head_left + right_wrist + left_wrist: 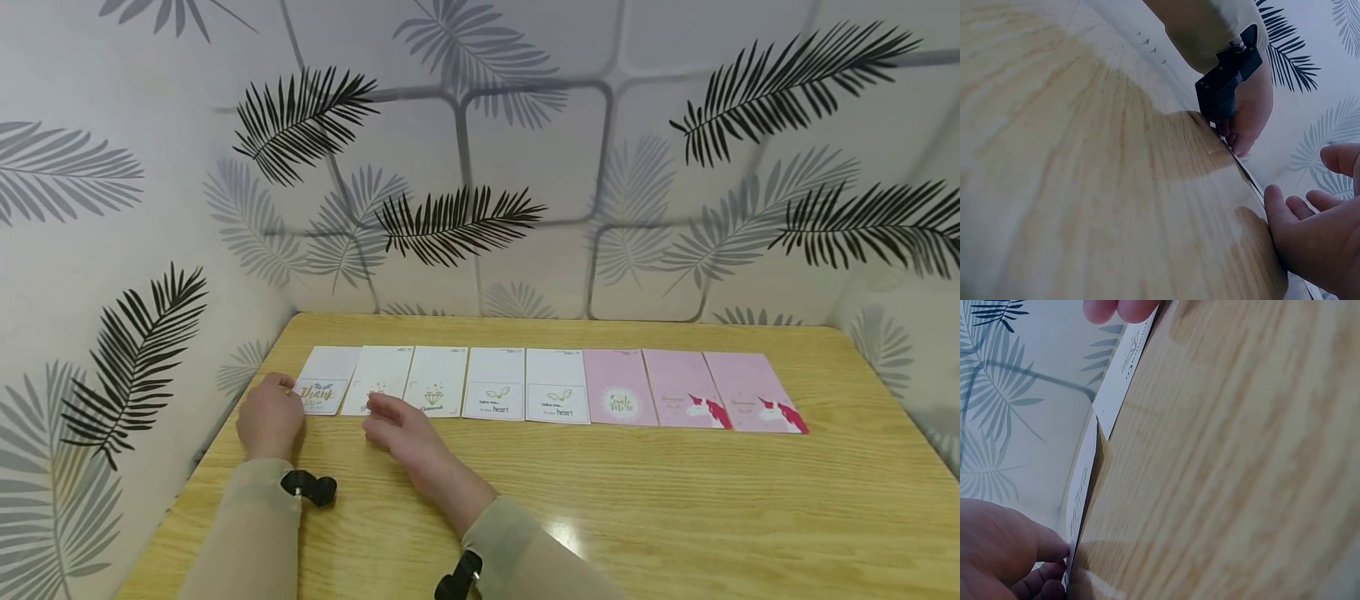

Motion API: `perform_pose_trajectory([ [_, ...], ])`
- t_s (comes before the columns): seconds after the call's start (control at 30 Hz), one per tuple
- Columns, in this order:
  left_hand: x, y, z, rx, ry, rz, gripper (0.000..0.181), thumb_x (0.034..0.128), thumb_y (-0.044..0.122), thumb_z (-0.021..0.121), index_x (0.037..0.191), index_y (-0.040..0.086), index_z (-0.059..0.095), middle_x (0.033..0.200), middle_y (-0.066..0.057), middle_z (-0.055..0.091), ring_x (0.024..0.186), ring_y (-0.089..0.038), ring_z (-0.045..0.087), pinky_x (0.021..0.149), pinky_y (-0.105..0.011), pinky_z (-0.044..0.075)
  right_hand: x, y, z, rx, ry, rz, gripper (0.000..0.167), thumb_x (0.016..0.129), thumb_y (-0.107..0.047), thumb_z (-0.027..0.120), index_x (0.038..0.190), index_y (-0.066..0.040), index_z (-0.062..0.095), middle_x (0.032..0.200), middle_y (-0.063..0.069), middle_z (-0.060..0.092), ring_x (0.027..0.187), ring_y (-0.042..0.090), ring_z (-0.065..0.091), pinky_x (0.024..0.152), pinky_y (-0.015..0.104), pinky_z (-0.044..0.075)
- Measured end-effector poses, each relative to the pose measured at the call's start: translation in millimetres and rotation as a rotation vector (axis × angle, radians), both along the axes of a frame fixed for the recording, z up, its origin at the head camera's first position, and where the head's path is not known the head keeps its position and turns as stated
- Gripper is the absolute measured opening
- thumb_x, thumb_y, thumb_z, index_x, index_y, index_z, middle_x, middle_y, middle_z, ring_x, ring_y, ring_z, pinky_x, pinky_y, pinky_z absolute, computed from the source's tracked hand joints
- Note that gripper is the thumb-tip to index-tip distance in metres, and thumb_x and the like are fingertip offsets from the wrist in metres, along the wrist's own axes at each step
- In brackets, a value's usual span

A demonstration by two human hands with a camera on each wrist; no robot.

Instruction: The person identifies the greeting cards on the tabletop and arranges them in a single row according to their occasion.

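At the left end of a row of cards, my left hand (270, 418) pinches the left edge of a white "Thank you" card (324, 375). In the left wrist view, the thumb of the left hand (1004, 547) lies against that card (1082, 481), whose near edge stands slightly off the table. My right hand (412, 437) hovers at the lower edge of the neighbouring white diamond card (384, 367), its fingers relaxed and holding nothing, covering part of the print. A second diamond card (437, 379) lies beside it. In the right wrist view, the right hand (1322, 240) has its fingers apart.
To the right continue two white "heart" cards (495, 371) (557, 371), a pink "Smile More" card (617, 375) and two pink unicorn cards (678, 375) (742, 379). All lie on a wooden table (637, 508), with leaf-patterned walls (525, 167) behind and at the sides.
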State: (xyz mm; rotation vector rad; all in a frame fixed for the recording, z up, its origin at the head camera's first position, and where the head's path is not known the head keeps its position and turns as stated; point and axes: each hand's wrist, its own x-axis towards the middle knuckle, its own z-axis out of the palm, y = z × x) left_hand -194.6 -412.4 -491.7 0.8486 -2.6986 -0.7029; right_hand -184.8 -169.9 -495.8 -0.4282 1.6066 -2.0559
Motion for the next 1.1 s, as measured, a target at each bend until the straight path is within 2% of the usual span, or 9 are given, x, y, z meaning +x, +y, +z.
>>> perform_pose_trajectory([
  [0.47,-3.2,-1.2,-0.5,0.0,-0.019,-0.011,0.036,0.1052,0.008,0.047,0.136,-0.001,0.064,0.133,-0.032,0.067,0.113,-0.058,0.064,0.093,-0.069,0.049,-3.4,-1.7,-2.4,-0.027,-0.013,-0.016,0.057,0.109,-0.01,0.066,0.161,0.004,0.05,0.163,0.021,0.053,0.15,0.031,0.052,0.113,0.04,0.052],
  [0.63,-2.3,1.4,-0.5,0.005,-0.016,0.003,0.037,0.1053,0.009,0.048,0.137,0.0,0.064,0.134,-0.031,0.067,0.115,-0.058,0.063,0.095,-0.07,0.048,-2.8,-0.8,-2.5,-0.016,-0.016,-0.001,0.057,0.11,-0.012,0.066,0.163,0.002,0.049,0.164,0.019,0.052,0.152,0.031,0.05,0.113,0.038,0.052],
  [0.9,-0.8,8.0,4.7,-0.007,-0.007,0.011,0.037,0.106,0.009,0.047,0.138,-0.001,0.063,0.133,-0.034,0.065,0.116,-0.06,0.061,0.098,-0.072,0.046,-0.8,2.7,2.4,-0.022,-0.015,-0.017,0.058,0.109,-0.011,0.067,0.162,0.003,0.05,0.163,0.02,0.053,0.15,0.032,0.052,0.113,0.04,0.052],
  [1.1,-0.8,8.1,3.9,-0.019,0.014,0.005,0.039,0.1076,0.011,0.049,0.141,-0.005,0.061,0.133,-0.036,0.065,0.116,-0.061,0.061,0.097,-0.071,0.048,0.2,9.4,7.5,0.017,0.005,-0.047,0.057,0.109,-0.012,0.068,0.162,0.0,0.051,0.163,0.016,0.054,0.152,0.032,0.05,0.117,0.041,0.049],
])
